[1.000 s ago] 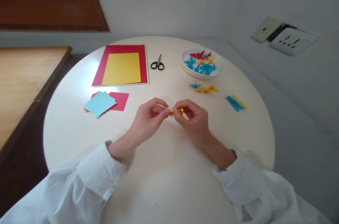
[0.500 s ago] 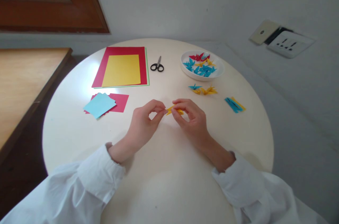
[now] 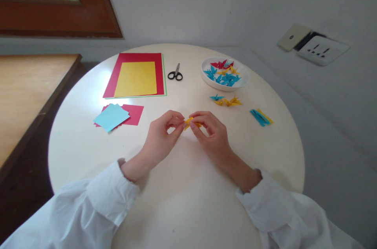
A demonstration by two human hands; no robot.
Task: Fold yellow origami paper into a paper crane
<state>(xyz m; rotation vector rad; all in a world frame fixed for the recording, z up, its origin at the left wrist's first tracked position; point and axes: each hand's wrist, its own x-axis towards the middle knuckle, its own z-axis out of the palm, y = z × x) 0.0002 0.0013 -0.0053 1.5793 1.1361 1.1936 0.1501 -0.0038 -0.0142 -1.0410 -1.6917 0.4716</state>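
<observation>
Between my fingertips, over the middle of the table, is a small yellow origami crane (image 3: 188,123), partly covered by my fingers. My left hand (image 3: 165,133) pinches its left end between thumb and forefinger. From the other side my right hand (image 3: 212,131) grips it the same way, the two hands almost touching. Just beyond my right hand lie a blue paper crane (image 3: 217,97) and yellow paper cranes (image 3: 232,101). Behind them a white round dish (image 3: 206,80) holds several blue, red and yellow cranes.
Black-handled scissors (image 3: 175,74) lie near the back of the round white table (image 3: 182,209). To their left are large red and yellow sheets (image 3: 137,78), with light blue squares (image 3: 112,117) and pink paper (image 3: 134,114) in front. Folded blue and yellow strips (image 3: 260,117) lie at the right.
My right hand has shifted slightly left, closer to my left hand. Less of the yellow crane's right end shows, and both hands still pinch it.
</observation>
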